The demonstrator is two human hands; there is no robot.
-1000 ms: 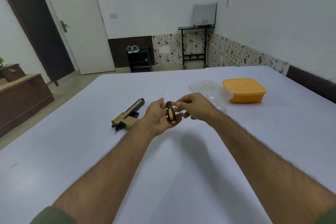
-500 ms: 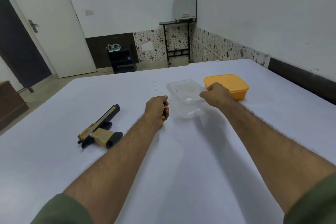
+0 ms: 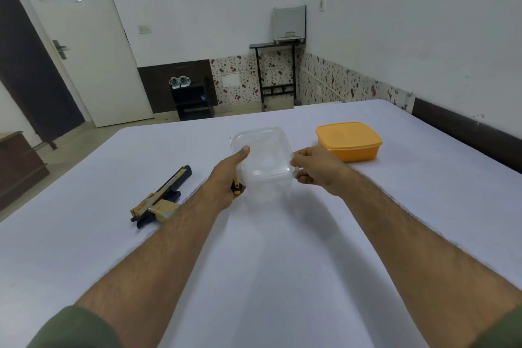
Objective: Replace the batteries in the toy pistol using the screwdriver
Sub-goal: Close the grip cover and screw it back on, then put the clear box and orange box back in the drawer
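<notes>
1. I see a big table [image 3: 282, 277] with a white cloth on it. It fills most of the view from near to far.
2. Two bare arms reach out over the table from the near side. Green sleeves show at the near edge.
3. An orange box [image 3: 348, 141] with its lid on sits on the far right part of the table. It is just beside the right hand but I cannot tell if they touch.
4. A clear plastic box [image 3: 265, 161] is in the middle, between the two hands. It has a clear lid on top. I cannot tell if it rests on the table or is lifted a bit.
5. The toy pistol [image 3: 159, 199] lies flat on the table to the left, near the left arm. It is black and tan. No hand touches it.
6. The left hand [image 3: 226, 178] is on the left side of the clear box. Its thumb rests on the lid edge. Its fingers are curled round the screwdriver.
7. The right hand [image 3: 317, 168] is on the right side of the clear box. Its fingers pinch the right edge of the lid.
8. The screwdriver [image 3: 236, 186] has a black and yellow handle that peeks out below the left hand. Its thin metal tip points up and away, past the thumb.
</notes>
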